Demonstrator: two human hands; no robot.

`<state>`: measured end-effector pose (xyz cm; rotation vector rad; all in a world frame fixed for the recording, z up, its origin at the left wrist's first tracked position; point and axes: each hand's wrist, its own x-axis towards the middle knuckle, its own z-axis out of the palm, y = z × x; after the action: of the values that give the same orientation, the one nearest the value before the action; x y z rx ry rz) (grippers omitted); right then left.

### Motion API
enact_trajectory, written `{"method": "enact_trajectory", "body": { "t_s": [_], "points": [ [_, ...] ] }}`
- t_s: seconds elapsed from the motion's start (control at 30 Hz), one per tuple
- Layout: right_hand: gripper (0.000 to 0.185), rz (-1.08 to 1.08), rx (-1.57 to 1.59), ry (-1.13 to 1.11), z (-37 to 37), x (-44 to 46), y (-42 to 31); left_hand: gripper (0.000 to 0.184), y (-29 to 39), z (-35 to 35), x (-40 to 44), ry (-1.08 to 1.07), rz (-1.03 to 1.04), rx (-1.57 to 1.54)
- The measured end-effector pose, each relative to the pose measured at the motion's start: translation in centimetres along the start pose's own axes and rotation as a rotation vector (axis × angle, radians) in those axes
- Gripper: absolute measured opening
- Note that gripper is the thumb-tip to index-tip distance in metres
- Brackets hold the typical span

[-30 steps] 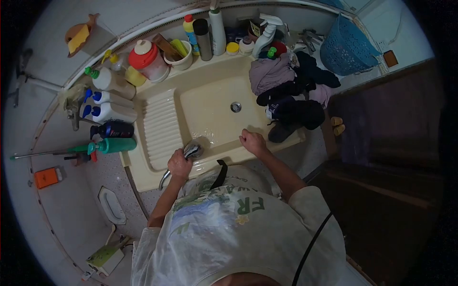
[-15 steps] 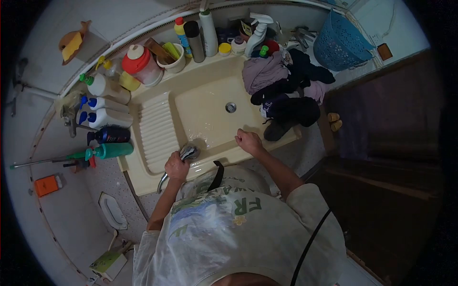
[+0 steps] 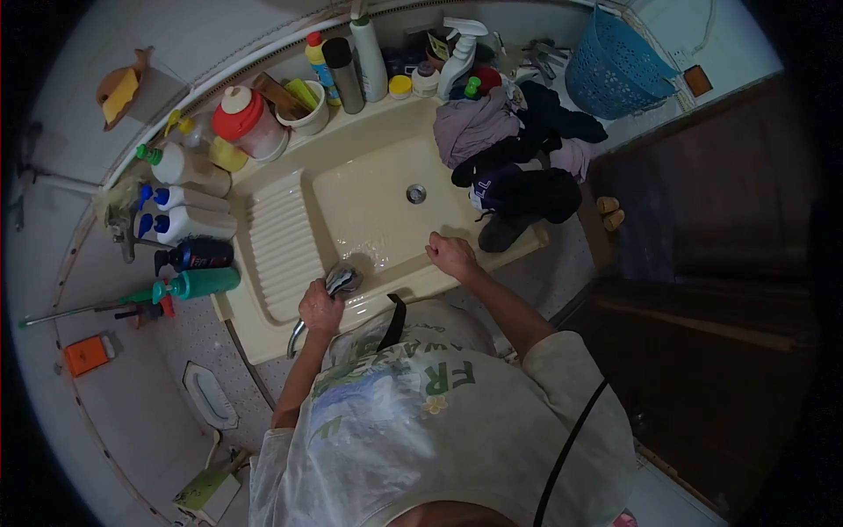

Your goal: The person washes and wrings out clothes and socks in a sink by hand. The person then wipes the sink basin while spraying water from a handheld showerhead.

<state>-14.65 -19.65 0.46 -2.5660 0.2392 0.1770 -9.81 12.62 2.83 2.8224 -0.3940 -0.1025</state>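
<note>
My left hand (image 3: pixel 321 306) is wrapped round the handle of a handheld shower head (image 3: pixel 343 279), at the near left of a cream laundry sink (image 3: pixel 351 193). The spray head tilts over the basin, and its metal hose hangs below my wrist. Wet spots glisten on the basin floor beside it. My right hand (image 3: pixel 452 256) is a closed fist above the sink's near rim, with nothing sticking out of it. To its right, a heap of dark and mauve clothes (image 3: pixel 518 167) lies on the sink's right side. The drain (image 3: pixel 415 194) is uncovered.
Several pump bottles (image 3: pixel 198 224) line the left rim. A red-lidded jar (image 3: pixel 250 123), a white tub (image 3: pixel 307 110) and a spray bottle (image 3: pixel 461 57) stand along the back. A blue basket (image 3: pixel 619 66) is at the back right, and a squat toilet (image 3: pixel 209 395) lies below left.
The whole view has shifted slightly, so things sit a little further left. Both hands keep nearly the same pose over the sink.
</note>
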Motion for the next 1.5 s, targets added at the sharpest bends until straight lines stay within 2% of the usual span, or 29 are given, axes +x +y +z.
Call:
{"method": "enact_trajectory", "body": {
  "t_s": [0.63, 1.5],
  "points": [
    [0.02, -0.007, 0.037, 0.015, -0.4, -0.2, -0.4, 0.027, 0.2, 0.1, 0.0, -0.021, -0.037, 0.048],
    [0.009, 0.001, -0.014, 0.081, 0.6, 0.0, 0.2, 0.028, 0.2, -0.3, 0.1, -0.039, -0.073, -0.04]
  ]
}}
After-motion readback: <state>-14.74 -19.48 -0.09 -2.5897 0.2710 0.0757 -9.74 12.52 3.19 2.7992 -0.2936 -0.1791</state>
